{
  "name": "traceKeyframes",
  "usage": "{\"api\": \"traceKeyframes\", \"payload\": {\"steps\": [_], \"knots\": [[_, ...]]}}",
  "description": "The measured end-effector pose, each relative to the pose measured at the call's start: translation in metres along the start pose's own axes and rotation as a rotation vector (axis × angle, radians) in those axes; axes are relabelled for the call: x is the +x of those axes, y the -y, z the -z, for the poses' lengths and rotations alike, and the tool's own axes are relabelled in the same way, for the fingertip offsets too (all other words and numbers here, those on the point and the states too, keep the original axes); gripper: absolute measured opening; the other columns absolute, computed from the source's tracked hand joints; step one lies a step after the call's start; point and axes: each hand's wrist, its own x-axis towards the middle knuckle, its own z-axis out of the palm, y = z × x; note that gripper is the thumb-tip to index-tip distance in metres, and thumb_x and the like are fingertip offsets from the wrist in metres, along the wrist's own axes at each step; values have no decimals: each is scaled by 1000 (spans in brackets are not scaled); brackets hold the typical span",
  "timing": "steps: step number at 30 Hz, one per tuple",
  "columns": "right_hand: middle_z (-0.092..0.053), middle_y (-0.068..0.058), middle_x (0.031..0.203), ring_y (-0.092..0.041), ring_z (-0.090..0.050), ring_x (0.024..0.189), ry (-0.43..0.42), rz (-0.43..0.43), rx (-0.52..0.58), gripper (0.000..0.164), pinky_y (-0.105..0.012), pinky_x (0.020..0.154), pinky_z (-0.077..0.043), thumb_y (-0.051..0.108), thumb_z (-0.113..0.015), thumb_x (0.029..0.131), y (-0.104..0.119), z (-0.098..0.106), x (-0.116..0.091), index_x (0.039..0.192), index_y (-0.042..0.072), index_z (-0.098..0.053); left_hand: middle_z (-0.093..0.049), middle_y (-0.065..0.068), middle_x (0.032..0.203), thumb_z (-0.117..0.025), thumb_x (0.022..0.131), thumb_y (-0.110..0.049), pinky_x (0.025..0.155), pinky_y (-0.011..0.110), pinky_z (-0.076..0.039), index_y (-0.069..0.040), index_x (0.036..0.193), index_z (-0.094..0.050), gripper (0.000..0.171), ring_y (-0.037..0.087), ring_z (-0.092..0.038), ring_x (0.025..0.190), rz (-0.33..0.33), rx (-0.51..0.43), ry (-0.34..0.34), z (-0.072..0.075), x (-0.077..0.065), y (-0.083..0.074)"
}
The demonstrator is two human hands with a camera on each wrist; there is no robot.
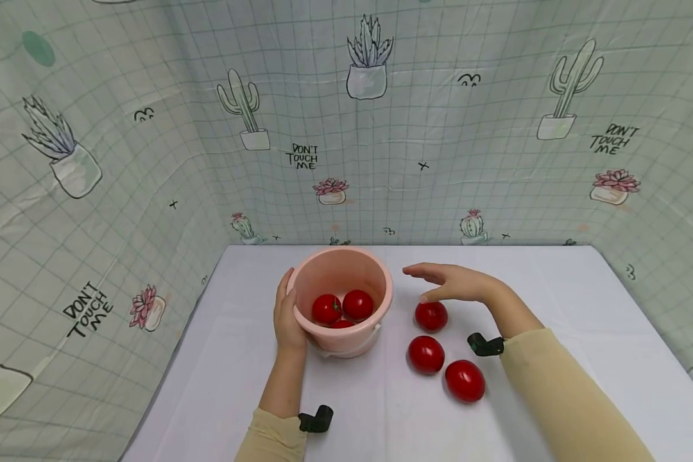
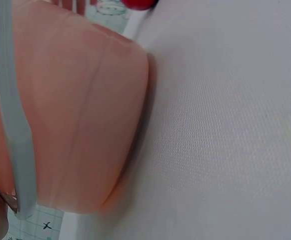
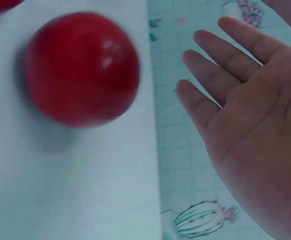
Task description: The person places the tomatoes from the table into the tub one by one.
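Observation:
A pink bucket (image 1: 346, 343) stands tilted slightly toward the viewer at mid-table, with three red tomatoes (image 1: 358, 305) visible inside. My left hand (image 1: 289, 321) holds its left side, fingers along the outer wall near the rim. In the left wrist view the bucket wall (image 2: 85, 110) and its pale handle (image 2: 15, 120) fill the left side. To the right of the bucket, my right hand (image 1: 453, 282) hovers with fingers extended and nothing in them. Just below it sits a tomato (image 1: 431, 316); the right wrist view shows a tomato (image 3: 83, 70) apart from the open palm (image 3: 265, 120).
Two more tomatoes, one (image 1: 426, 355) and another (image 1: 464, 381), lie on the white tabletop (image 1: 381, 417) nearer the viewer. A grid-patterned cloth (image 1: 421, 128) with cactus drawings hangs behind the table and along both sides.

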Motion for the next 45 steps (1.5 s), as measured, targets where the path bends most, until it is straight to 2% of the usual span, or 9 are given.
{"api": "traceKeyframes", "payload": {"steps": [4,9,14,18,21,25,29,41,45], "knots": [[-38,-10,158,-40,-32,146,28,-31,-6,70,-63,115,-28,37,-69,90,-21,-7,-2,152,25,-38,-46,-20,148,-38,101,-32,118,46,-35,-42,143,-44,44,8,-39,140,6,-1,0,0,0,0],[-40,-10,156,-36,-35,145,34,-45,-29,75,-62,115,-31,39,-69,88,-41,-16,-5,153,18,-37,-47,-20,148,-37,101,-32,118,45,-35,-43,142,-45,43,7,-39,139,17,-7,0,0,0,-1],[-44,0,153,-30,-36,143,4,-79,-39,74,-60,114,-32,40,-73,85,-55,-26,-5,150,25,-42,-47,-20,148,-38,101,-32,117,45,-35,-42,143,-45,44,7,-39,139,15,-2,-2,-1,-1,-3],[-45,1,152,-31,-37,142,-16,-91,-26,72,-61,113,-34,40,-74,84,-63,-30,-7,149,28,-43,-47,-20,147,-37,101,-31,118,44,-35,-42,142,-45,44,6,-40,139,9,4,-6,-1,-1,-3],[-45,0,151,-31,-39,139,-22,-74,-8,71,-58,111,-38,38,-73,85,-67,-32,-7,149,28,-43,-47,-21,147,-38,100,-31,117,44,-36,-43,142,-46,44,6,-40,139,10,8,-12,-1,-1,-2],[-46,-1,150,-27,-43,132,-19,-71,16,70,-45,103,-47,36,-74,86,-69,-35,-8,148,29,-43,-47,-20,147,-37,100,-31,117,45,-36,-42,142,-46,44,7,-40,139,8,12,-13,-1,-1,-3],[-47,-2,148,-27,-45,128,-19,-76,38,71,-38,97,-49,34,-75,85,-71,-37,-9,148,30,-43,-47,-19,147,-36,100,-30,117,45,-36,-41,142,-45,45,8,-40,139,0,13,-7,-1,-2,-4],[-49,-5,146,-31,-45,131,-30,-51,0,68,-48,102,-48,32,-74,86,-71,-39,-12,147,29,-44,-48,-20,146,-38,100,-32,116,45,-38,-43,142,-45,44,8,-41,138,-3,27,-6,-1,-2,-5],[-51,-3,143,-29,-46,129,-36,-59,-12,67,-47,101,-48,32,-75,85,-69,-40,-11,145,31,-47,-48,-20,146,-38,100,-32,116,45,-37,-43,142,-45,44,7,-41,138,-3,35,-8,0,-3,-4]]}}
